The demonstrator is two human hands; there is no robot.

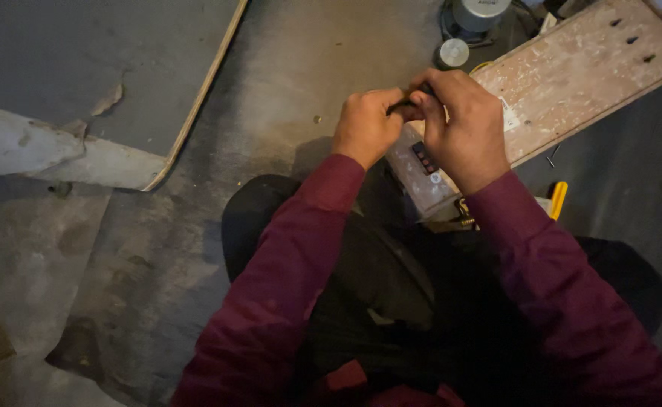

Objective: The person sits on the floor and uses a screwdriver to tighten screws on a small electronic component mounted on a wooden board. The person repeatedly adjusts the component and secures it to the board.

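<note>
- Small dark object (pixel 408 106) pinched between both hands, above the near end of the paint-flecked board (pixel 572 83).
- Left hand (pixel 366 126) fisted, fingers closed on its end.
- Right hand (pixel 463 124) arched over, fingertips clamped on top.
- Mid-manipulation, seemingly twisting or pulling; next calls for firm counter-grip.
- Wrists close, elbows tucked.

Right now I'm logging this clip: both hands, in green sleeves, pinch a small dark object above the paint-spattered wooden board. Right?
Not quite: the head view shows maroon sleeves, not green. Both the left hand and right hand do pinch a small dark object above the paint-spattered wooden board.
</note>
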